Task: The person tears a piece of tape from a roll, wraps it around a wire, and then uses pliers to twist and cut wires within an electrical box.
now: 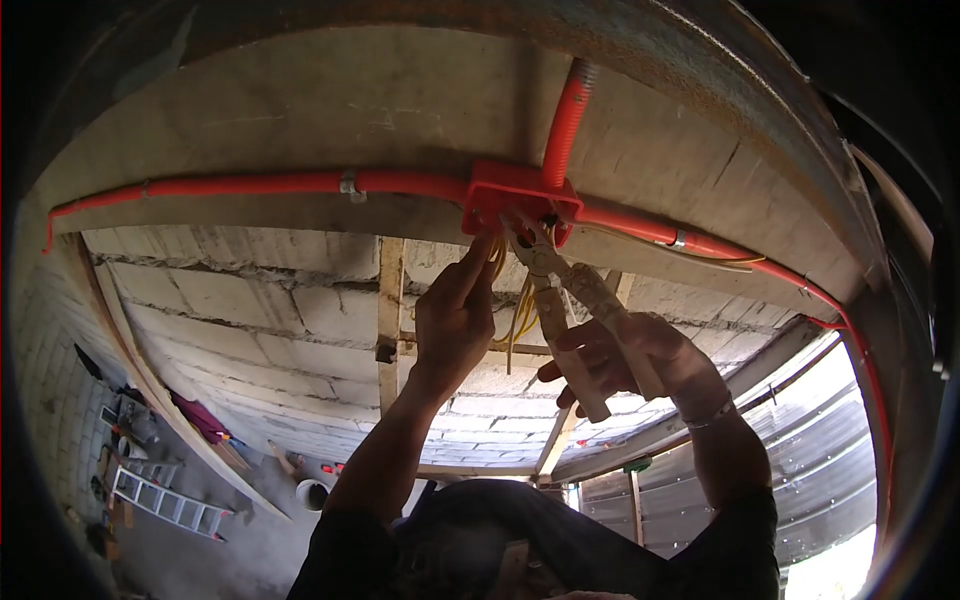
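Observation:
A red junction box (520, 183) is fixed overhead on the concrete. Yellow and pale wires (524, 308) hang out of its open side. My left hand (455, 310) is raised to the box's lower left, its fingers closed on wires at the opening. My right hand (655, 360) grips a pair of pliers (541, 262) by the pale, wrapped-looking handles, which stand apart. The pliers' jaws point up into the box opening, beside my left fingertips. What lies between the jaws is too dark to tell.
Red conduit (260, 184) runs left and right from the box, with another corrugated conduit (567, 125) going up. A block wall (240, 290) stands behind wooden posts. Far below are an aluminium ladder (172, 502) and a bucket (312, 494). Corrugated metal sheeting (830, 450) is at right.

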{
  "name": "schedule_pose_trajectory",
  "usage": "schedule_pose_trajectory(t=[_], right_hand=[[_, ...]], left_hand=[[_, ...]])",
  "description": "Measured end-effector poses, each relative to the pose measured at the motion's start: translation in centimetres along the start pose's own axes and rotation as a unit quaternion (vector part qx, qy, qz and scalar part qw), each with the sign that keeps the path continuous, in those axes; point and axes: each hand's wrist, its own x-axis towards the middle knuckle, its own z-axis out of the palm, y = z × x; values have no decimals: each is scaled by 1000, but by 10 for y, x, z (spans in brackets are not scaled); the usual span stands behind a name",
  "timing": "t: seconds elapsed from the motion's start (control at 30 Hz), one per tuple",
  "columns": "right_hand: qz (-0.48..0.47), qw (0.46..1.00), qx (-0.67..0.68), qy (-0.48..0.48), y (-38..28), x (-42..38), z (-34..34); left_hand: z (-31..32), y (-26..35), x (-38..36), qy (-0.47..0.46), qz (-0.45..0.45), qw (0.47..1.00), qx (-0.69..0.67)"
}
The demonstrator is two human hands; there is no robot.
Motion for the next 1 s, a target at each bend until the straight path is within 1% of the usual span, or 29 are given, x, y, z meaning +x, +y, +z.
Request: schedule_pose_trajectory(t=[0.03,0.07,0.1,0.13,0.17,0.2,0.23,0.27,0.3,0.33,0.37,0.43,0.47,0.53,0.67,0.73,0.77,0.83,0.87,0.93,0.97,1.0], right_hand=[[2,1000,-1,0,-1,0,-1],[0,999,-40,22,-3,-1,-4],[-2,996,-80,43,-5,-1,-6],[24,961,-256,105,-14,-1,-2],[47,891,-422,162,-27,-2,8],[79,867,-431,238,-35,-2,21],[80,868,-430,237,-47,1,37],[122,812,-508,261,-61,5,53],[163,746,-581,283,-67,6,60],[86,716,-636,274,-62,5,51],[87,715,-636,276,-64,6,56],[76,615,-740,261,-71,13,71],[78,613,-742,261,-70,13,71],[8,532,-806,260,-65,15,68],[36,518,-826,221,-72,13,71],[53,493,-845,199,-77,11,79],[58,492,-846,200,-79,11,80],[100,527,-813,225,-83,11,82],[103,525,-814,227,-84,12,82],[130,563,-780,241,-85,13,81],[131,561,-781,242,-84,12,78],[111,563,-782,242,-83,12,75]], left_hand=[[0,-1,0,-4,-7,1000,-7],[-1,1,-1,-1,-9,1000,-7],[-3,5,-1,-17,-39,999,-23],[-4,6,0,-33,-69,996,-37],[-2,4,0,-33,-70,996,-36],[1,2,1,-15,-45,998,-48],[2,0,0,3,-21,998,-60],[1,1,-1,2,-24,998,-59],[0,4,-1,-7,-48,997,-65],[0,6,0,-15,-73,995,-71],[0,6,0,-15,-73,995,-74],[-1,5,0,-10,-55,994,-95],[-1,4,0,-8,-56,994,-98],[-1,0,1,-6,-13,993,-117],[-3,-5,0,-15,-13,995,-98],[-5,-5,2,-14,-6,995,-103],[-5,-5,2,-16,3,994,-104],[-4,-7,3,-15,6,994,-107],[-3,-7,3,-13,9,994,-106],[-3,-7,3,-11,8,993,-113],[-3,-7,3,-11,7,993,-116],[-4,-7,3,-10,7,993,-117]])
